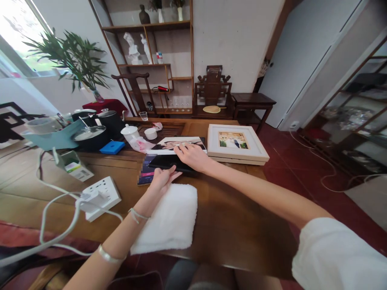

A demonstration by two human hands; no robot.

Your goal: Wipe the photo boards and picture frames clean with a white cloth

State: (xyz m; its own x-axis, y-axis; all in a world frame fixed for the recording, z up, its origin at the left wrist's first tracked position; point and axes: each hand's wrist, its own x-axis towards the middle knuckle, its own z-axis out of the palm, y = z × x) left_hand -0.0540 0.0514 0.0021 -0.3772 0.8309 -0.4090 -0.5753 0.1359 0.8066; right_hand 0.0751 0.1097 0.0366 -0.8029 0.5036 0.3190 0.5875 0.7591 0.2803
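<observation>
A thin black flat panel (165, 162) lies slightly tilted over a dark printed booklet (145, 173) on the wooden table. My left hand (163, 177) pinches its near edge, thumb on top and fingers below. Across its right end reaches my right hand (193, 156), fingers bent over the far edge and thumb hidden. Just behind, a white-bordered photo print (169, 141) lies partly under my right fingers. A white fluffy cloth (178, 217) is spread in front, close to my left wrist.
Stacked pale picture frames (254, 143) stand on the right with a photo on top. At left are a white power strip (104, 195) with cables, a blue box (112, 147) and a dark pot (90, 137). A white lidded cup (130, 131) sits on the tea tray.
</observation>
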